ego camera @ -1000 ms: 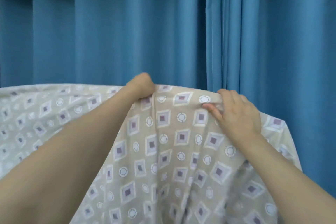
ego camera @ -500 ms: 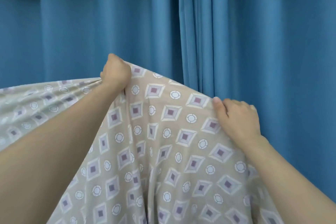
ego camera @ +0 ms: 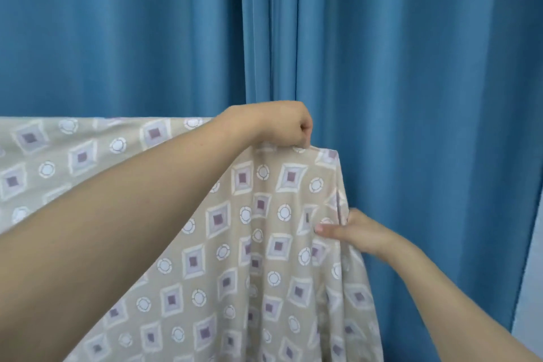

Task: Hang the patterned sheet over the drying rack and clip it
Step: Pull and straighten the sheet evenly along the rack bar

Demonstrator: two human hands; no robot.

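Note:
The patterned sheet [ego camera: 264, 244] is beige with purple squares and white circles. It hangs in front of me, its top edge running level from the far left to a peak near the middle. My left hand [ego camera: 279, 126] is fisted on that top edge close to the sheet's right corner. Lower down, my right hand [ego camera: 355, 232] pinches the sheet's right side edge, thumb on the front. The drying rack is hidden under the cloth. No clips are in view.
Blue pleated curtains [ego camera: 382, 53] fill the whole background right behind the sheet. A strip of pale wall [ego camera: 531, 288] shows at the lower right edge.
My left hand has shifted right along the top edge toward the corner. My right hand has dropped from the top edge down to the right side edge. The sheet's top now lies level.

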